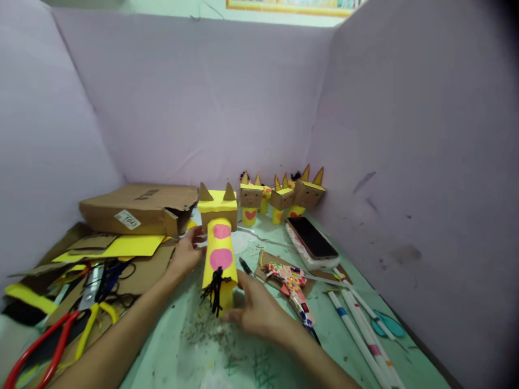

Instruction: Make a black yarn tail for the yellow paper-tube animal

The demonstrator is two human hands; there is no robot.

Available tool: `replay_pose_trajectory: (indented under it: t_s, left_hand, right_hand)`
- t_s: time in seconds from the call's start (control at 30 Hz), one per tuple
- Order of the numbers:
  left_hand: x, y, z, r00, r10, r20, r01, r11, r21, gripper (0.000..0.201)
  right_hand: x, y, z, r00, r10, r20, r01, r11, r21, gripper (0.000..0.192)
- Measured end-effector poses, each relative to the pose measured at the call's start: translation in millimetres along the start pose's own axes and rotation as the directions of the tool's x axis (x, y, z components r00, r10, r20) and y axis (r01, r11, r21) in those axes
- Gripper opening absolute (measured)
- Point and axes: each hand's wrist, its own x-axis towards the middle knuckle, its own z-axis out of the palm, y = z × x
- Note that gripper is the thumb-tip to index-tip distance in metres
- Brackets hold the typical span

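A paper-and-cardboard animal figure (221, 240) stands on the table, its back end towards me. It has a yellow body with pink spots, a black yarn tail (216, 292) and a boxy brown head (218, 209) with two pointed ears. My left hand (188, 251) curls against the figure's left side, just behind the head; some fingertips are hidden. At the rear right, my right hand (255, 305) grips the body near the tail, thumb low by the back leg. A black pen (246, 267) lies to the right of the body.
Several similar figures (281, 199) stand at the back. To the right lie a phone (312, 237), a patterned glue gun (292, 283) and white sticks (367, 335). Red-handled scissors (60, 340), yellow paper (117, 246) and a cardboard box (140, 208) are at left. Pale walls enclose the table.
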Motion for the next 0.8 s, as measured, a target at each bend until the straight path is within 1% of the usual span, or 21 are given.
replay_pose_trajectory:
  t_s: [0.07,0.1,0.13,0.17,0.2,0.23,0.27,0.3,0.37,0.43,0.47,0.53,0.57,0.63,0.67,0.73,0.8]
  left_hand:
    - [-6,3,-15.3,0.993,0.011,-0.117,-0.013,1.000,-0.013,0.039]
    - [-12,8,-22.5,0.985,0.020,-0.172,-0.024,1.000,-0.021,0.036]
    - [-20,15,-28.6,0.976,0.030,-0.216,-0.037,0.999,-0.029,0.032]
    - [-29,23,-33.3,0.968,0.043,-0.249,-0.054,0.998,-0.038,0.028]
    - [-40,32,-36.6,0.961,0.062,-0.270,-0.076,0.996,-0.044,0.025]
    - [-51,42,-38.5,0.956,0.080,-0.282,-0.098,0.994,-0.050,0.023]
    - [-62,51,-39.3,0.955,0.103,-0.280,-0.121,0.991,-0.050,0.021]
    - [-73,60,-39.4,0.953,0.161,-0.258,-0.167,0.986,0.001,0.018]
    - [-92,74,-39.4,0.924,0.323,-0.204,-0.310,0.946,0.092,0.009]
    - [-103,83,-41.6,0.891,0.445,-0.092,-0.436,0.894,0.106,0.007]
    - [-107,87,-43.8,0.877,0.481,-0.019,-0.477,0.873,0.101,0.006]
    - [-111,94,-49.0,0.853,0.502,0.146,-0.518,0.847,0.115,0.007]
    - [-112,97,-51.1,0.838,0.501,0.218,-0.534,0.834,0.139,0.012]
    - [-113,101,-51.9,0.804,0.507,0.311,-0.575,0.795,0.193,0.025]
    - [-113,102,-50.2,0.791,0.511,0.336,-0.593,0.775,0.218,0.030]
    - [-113,102,-43.2,0.782,0.523,0.338,-0.612,0.748,0.258,0.036]
    - [-110,99,-34.8,0.790,0.533,0.305,-0.609,0.743,0.279,0.029]
  right_hand:
    - [-5,-3,-10,0.996,0.075,-0.056,-0.082,0.988,-0.127,0.067]
    - [-9,-6,-16,0.988,0.106,-0.111,-0.126,0.974,-0.191,0.063]
    - [-12,-12,-22,0.977,0.105,-0.184,-0.147,0.961,-0.236,0.054]
    - [-16,-19,-28,0.965,0.056,-0.254,-0.125,0.956,-0.264,0.040]
    - [-19,-27,-32,0.946,-0.020,-0.322,-0.074,0.958,-0.277,0.026]
    - [-22,-37,-36,0.921,-0.104,-0.376,-0.007,0.960,-0.282,0.017]
    - [-25,-47,-38,0.894,-0.184,-0.409,0.066,0.956,-0.285,0.012]
    - [-28,-57,-39,0.869,-0.254,-0.425,0.135,0.947,-0.291,0.010]
    - [-31,-73,-38,0.824,-0.386,-0.415,0.264,0.909,-0.323,0.009]
    - [-33,-84,-36,0.778,-0.500,-0.381,0.368,0.853,-0.369,0.008]
    - [-33,-87,-35,0.761,-0.542,-0.358,0.406,0.827,-0.390,0.008]
    - [-33,-89,-34,0.746,-0.588,-0.312,0.449,0.790,-0.417,0.010]
    - [-33,-88,-34,0.746,-0.600,-0.290,0.461,0.779,-0.426,0.011]
    - [-33,-84,-32,0.748,-0.609,-0.262,0.469,0.766,-0.440,0.012]
    - [-32,-80,-30,0.746,-0.612,-0.263,0.467,0.762,-0.448,0.013]
    - [-31,-73,-25,0.737,-0.608,-0.295,0.448,0.767,-0.459,0.015]
    - [-29,-67,-20,0.735,-0.594,-0.328,0.427,0.780,-0.456,0.016]
